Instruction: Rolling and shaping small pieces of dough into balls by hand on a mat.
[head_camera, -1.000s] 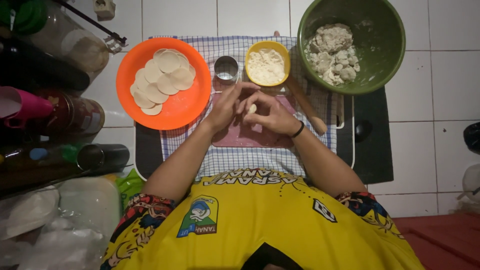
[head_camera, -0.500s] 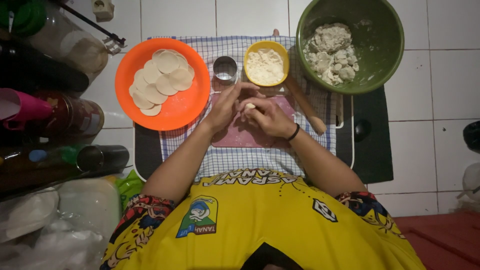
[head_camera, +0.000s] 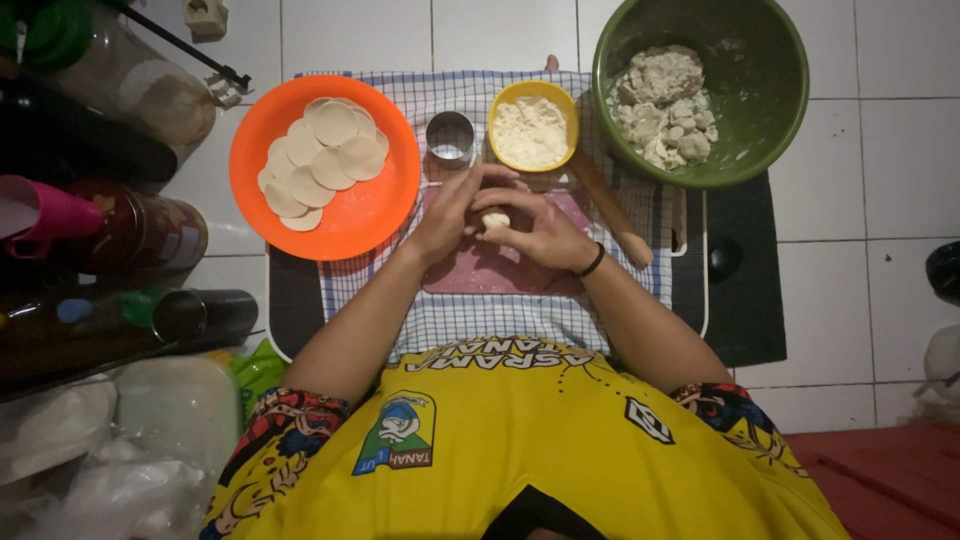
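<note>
My left hand (head_camera: 452, 212) and my right hand (head_camera: 540, 228) are cupped together around a small pale lump of dough (head_camera: 495, 219), held just above a pink board (head_camera: 500, 270). A black band sits on my right wrist. Ahead of my hands stand a round metal cutter (head_camera: 450, 138) and a yellow bowl of flour (head_camera: 533, 125). A wooden rolling pin (head_camera: 610, 210) lies to the right of my right hand.
An orange plate (head_camera: 370, 215) with several flat dough rounds (head_camera: 325, 160) lies at the left. A green bowl (head_camera: 760, 90) holding dough lumps sits at the back right. A checked cloth (head_camera: 480, 320) covers a dark tray. Bottles, jars and plastic bags crowd the left side.
My hands have stayed together over the board, shifting slightly as they work the dough lump between the fingers. Nothing else has moved.
</note>
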